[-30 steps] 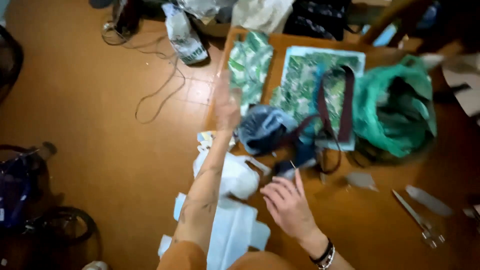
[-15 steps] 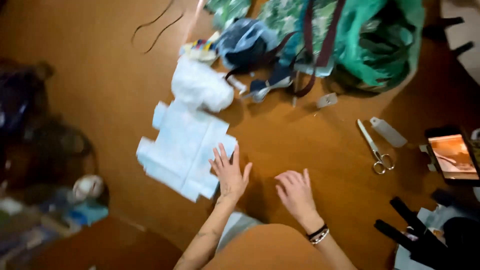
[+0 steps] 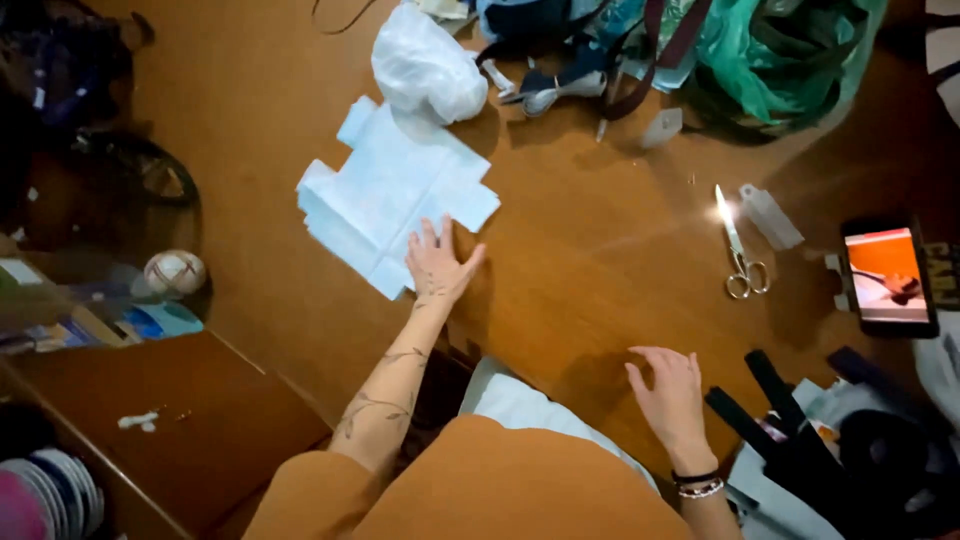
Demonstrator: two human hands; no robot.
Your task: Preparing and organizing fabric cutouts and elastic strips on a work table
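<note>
**That pale blue cut-out sheet looks floppy, so go easy on it**

The pale blue sheet (image 3: pixel 385 195) lies flat on the wooden table (image 3: pixel 590 250), cut into a sort of cross shape with little tabs at the corners. It looks thin and light, probably soft paper or fabric, so I'd guess it slides easily on that smooth wood and creases if you pinch it hard. Best bet for holding is pressing a flat palm on it or lifting by a straight edge rather than a tab.

The left hand (image 3: pixel 437 265) is spread open, fingers resting on the sheet's near edge. The right hand (image 3: pixel 668 385) is open too, palm down on bare table, well apart from the sheet and holding nothing.

A crumpled white plastic bag (image 3: pixel 428 70) touches the sheet's far edge. Further right sit scissors (image 3: pixel 738 245), a phone (image 3: pixel 888 275) with a lit screen, and a green bag (image 3: pixel 790 50) at the top.
</note>
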